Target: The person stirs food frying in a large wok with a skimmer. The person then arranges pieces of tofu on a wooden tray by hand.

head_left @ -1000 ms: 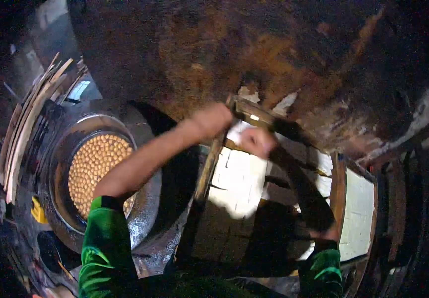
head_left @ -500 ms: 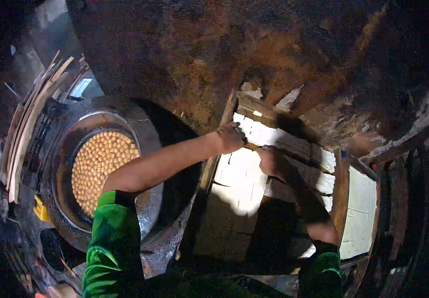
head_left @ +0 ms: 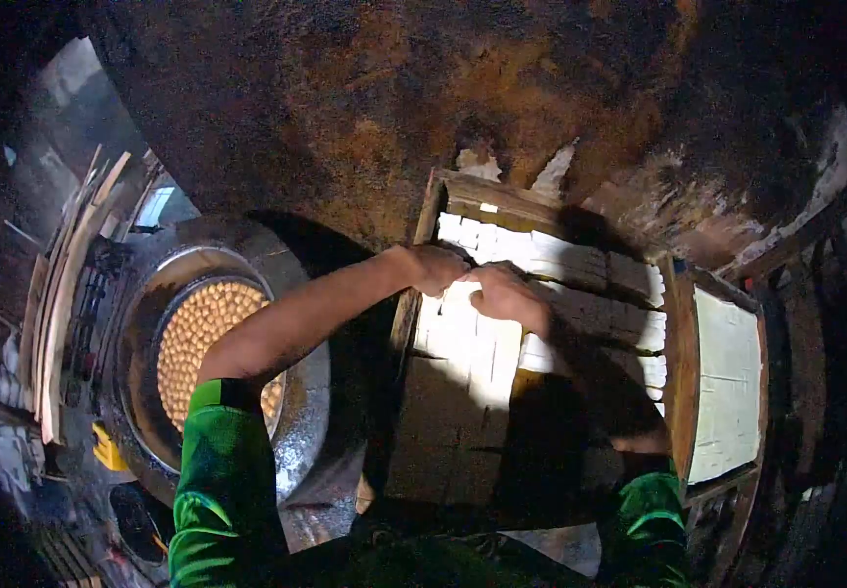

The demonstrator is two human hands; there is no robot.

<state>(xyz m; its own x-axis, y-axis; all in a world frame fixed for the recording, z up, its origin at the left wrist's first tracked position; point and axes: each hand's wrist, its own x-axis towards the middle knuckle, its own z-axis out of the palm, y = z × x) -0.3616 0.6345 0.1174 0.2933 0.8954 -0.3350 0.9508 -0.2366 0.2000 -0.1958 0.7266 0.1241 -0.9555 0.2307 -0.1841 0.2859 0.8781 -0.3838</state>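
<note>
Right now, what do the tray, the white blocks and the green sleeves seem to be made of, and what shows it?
Tray: probably wood, dull, judging by its thick brown edges. White blocks: matte, perhaps tofu, given their pale cut faces; looks alone can't confirm. Green sleeves: cloth, slightly shiny where folds catch light.

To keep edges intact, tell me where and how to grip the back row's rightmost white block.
Probably from above, pinching the rightmost white block by its front and back faces: a dark gap shows along its front, while the tray's wooden side stands close on its right. Clearance behind is unclear.
</note>
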